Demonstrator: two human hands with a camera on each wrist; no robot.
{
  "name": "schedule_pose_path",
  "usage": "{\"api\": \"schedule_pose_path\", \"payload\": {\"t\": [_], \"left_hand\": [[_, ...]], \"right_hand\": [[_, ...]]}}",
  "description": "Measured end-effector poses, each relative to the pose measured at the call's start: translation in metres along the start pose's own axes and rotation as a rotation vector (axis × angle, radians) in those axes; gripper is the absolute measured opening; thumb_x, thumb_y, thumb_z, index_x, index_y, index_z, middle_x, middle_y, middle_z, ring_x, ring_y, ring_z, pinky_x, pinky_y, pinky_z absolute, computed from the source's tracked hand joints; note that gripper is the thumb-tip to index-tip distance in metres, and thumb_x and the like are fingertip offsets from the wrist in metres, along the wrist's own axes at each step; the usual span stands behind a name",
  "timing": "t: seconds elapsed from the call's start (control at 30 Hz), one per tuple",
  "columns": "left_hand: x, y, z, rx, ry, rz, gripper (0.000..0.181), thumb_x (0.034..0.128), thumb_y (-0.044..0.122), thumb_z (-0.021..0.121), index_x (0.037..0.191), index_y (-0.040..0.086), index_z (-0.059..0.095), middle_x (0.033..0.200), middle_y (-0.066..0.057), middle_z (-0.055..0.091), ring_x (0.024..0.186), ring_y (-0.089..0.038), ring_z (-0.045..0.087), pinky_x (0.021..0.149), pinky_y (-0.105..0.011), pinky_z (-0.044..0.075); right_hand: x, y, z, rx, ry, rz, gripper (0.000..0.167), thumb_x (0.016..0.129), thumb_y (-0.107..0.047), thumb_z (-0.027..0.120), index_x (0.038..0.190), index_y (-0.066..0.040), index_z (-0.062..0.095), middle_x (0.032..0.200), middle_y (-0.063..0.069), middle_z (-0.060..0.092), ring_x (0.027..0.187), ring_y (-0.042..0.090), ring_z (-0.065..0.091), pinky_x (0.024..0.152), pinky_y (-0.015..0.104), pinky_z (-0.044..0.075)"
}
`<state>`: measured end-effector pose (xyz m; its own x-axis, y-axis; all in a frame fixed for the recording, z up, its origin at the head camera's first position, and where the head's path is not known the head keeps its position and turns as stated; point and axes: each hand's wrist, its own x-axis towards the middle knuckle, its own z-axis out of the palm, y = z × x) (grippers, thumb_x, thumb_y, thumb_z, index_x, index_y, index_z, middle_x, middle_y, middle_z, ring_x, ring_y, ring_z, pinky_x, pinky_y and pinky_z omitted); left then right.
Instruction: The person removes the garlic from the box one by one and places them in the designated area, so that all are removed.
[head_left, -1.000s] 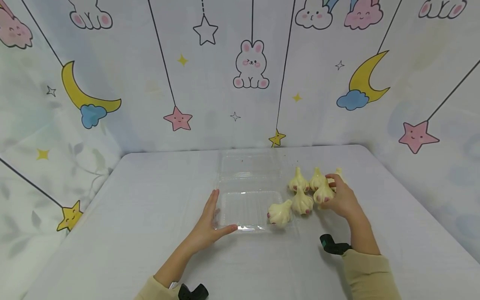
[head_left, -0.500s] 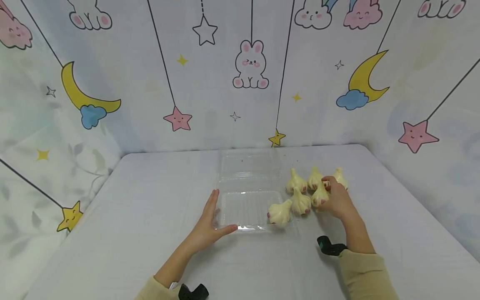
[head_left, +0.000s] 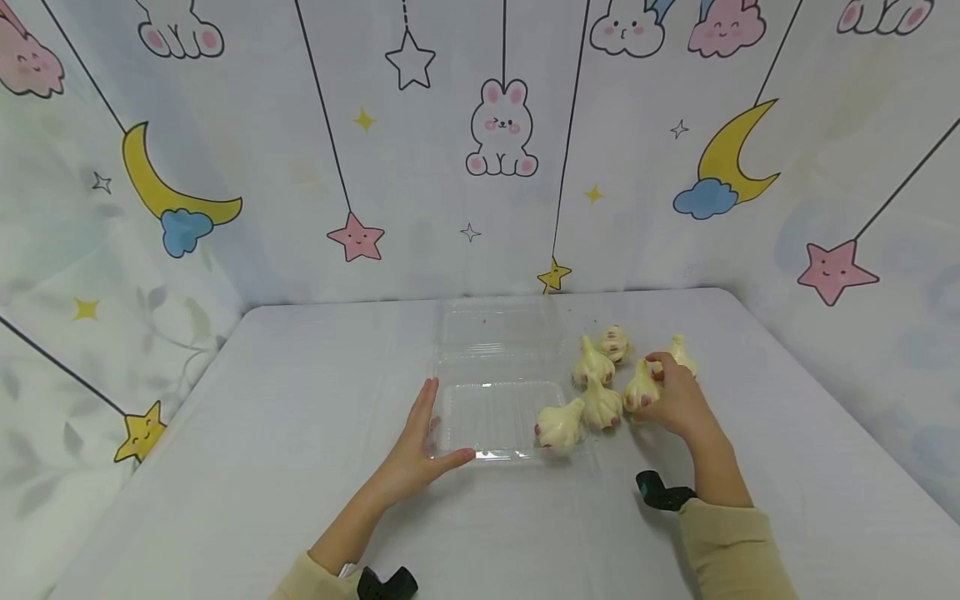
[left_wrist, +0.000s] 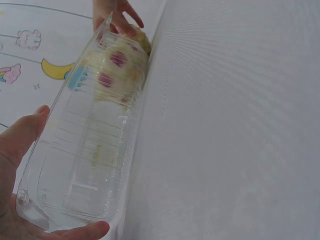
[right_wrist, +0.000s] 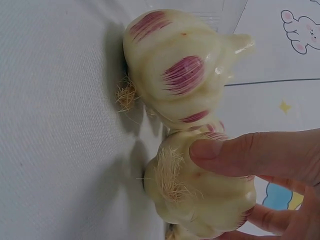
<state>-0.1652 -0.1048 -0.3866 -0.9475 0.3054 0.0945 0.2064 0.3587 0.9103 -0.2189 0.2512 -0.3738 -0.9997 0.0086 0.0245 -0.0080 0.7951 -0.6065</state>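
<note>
My right hand pinches a garlic bulb at the right of the table. In the right wrist view the thumb presses on that bulb, roots facing the camera, with another bulb touching it. My left hand spreads round the left front corner of a clear plastic container, fingers along its side and thumb at the front edge. One garlic bulb is at the container's right end; the left wrist view shows garlic through the plastic, but I cannot tell whether it is inside.
Between the container and my right hand are several garlic bulbs, one of them tipped with its base showing. Another bulb is partly behind my right hand. The container's lid lies open toward the back of the white table.
My right hand and the pinched bulb have shifted slightly left, the neighbouring bulbs moving too. A back bulb has tipped and rolled back left. My left hand and the container stay put.
</note>
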Motion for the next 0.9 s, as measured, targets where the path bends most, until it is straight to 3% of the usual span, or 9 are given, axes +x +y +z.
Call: {"api": "schedule_pose_path", "payload": {"t": [0.27,0.6,0.9], "left_hand": [[0.01,-0.033,0.004,0.037,0.0,0.019,0.107,0.0749,0.021,0.077,0.148,0.017,-0.002,0.152,-0.011,-0.007,0.135,-0.037,0.015,0.102,-0.051,0.029],[0.01,-0.035,0.004,0.044,0.001,0.019,0.106,0.0758,0.024,0.076,0.148,0.018,-0.002,0.152,-0.009,-0.006,0.137,-0.032,0.011,0.104,-0.049,0.026],[0.01,-0.035,0.004,0.073,0.004,0.02,0.107,0.0749,0.024,0.077,0.148,0.018,-0.002,0.152,-0.01,-0.005,0.137,-0.031,0.01,0.104,-0.048,0.027]], "right_hand": [[-0.002,-0.002,-0.006,-0.008,0.013,-0.006,0.083,0.064,-0.009,0.077,0.13,0.008,0.03,0.114,0.037,0.041,0.103,0.048,0.041,0.08,0.056,0.041],[-0.006,-0.005,-0.012,0.002,0.018,0.013,0.081,0.073,-0.02,0.075,0.133,0.007,0.028,0.12,0.036,0.039,0.106,0.049,0.04,0.079,0.057,0.042],[-0.005,0.0,-0.01,-0.012,0.067,0.013,0.057,0.087,-0.031,0.062,0.124,0.007,0.043,0.112,0.032,0.049,0.101,0.044,0.048,0.073,0.05,0.046]]}}
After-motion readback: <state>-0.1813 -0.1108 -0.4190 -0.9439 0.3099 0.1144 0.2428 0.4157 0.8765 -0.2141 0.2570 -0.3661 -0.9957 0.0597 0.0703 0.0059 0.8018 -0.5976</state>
